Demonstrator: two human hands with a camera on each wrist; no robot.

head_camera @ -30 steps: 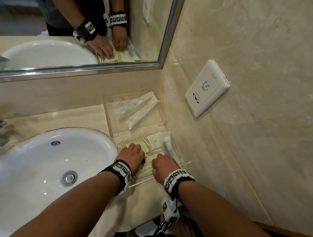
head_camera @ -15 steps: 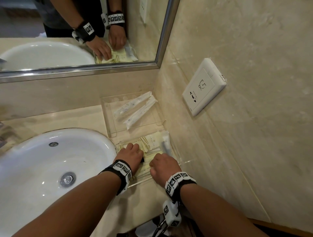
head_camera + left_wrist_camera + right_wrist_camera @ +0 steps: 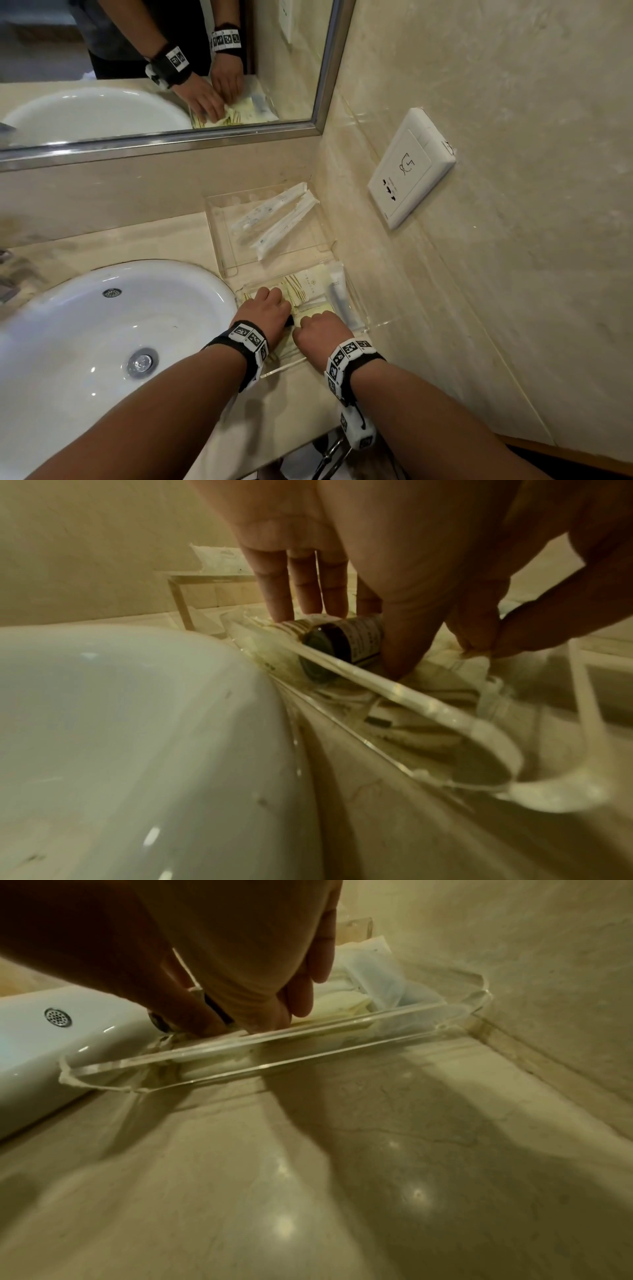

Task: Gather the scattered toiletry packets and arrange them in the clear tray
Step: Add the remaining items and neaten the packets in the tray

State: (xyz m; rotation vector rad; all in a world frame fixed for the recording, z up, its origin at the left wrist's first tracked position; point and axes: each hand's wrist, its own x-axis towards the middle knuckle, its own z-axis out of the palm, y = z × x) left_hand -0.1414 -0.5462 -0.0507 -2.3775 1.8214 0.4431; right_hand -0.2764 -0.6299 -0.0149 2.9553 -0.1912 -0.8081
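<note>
Two clear trays stand in the counter corner. The far tray [image 3: 219, 246] holds two long white packets [image 3: 274, 212]. The near tray [image 3: 376, 322] holds cream packets [image 3: 308, 284] and a small tube packet [image 3: 337, 294] at its right side. Both hands are down inside the near tray. My left hand [image 3: 267, 308] holds a small dark labelled bottle [image 3: 342, 642] between its fingers [image 3: 301, 588] and thumb [image 3: 407, 642], on top of the packets. Beside it, my right hand [image 3: 322, 329] pinches the edge of a cream packet [image 3: 455, 669]. The tray's front wall [image 3: 274, 1047] hides the packets' lower parts.
A white sink [image 3: 102, 342] lies immediately left of the near tray. The marble wall with a white socket plate [image 3: 411, 168] rises on the right, and a mirror [image 3: 171, 68] at the back. Bare counter [image 3: 308, 1177] runs in front of the tray to its edge.
Both hands stay in the near tray with only small shifts over the packets. Nothing is visibly picked up or let go.
</note>
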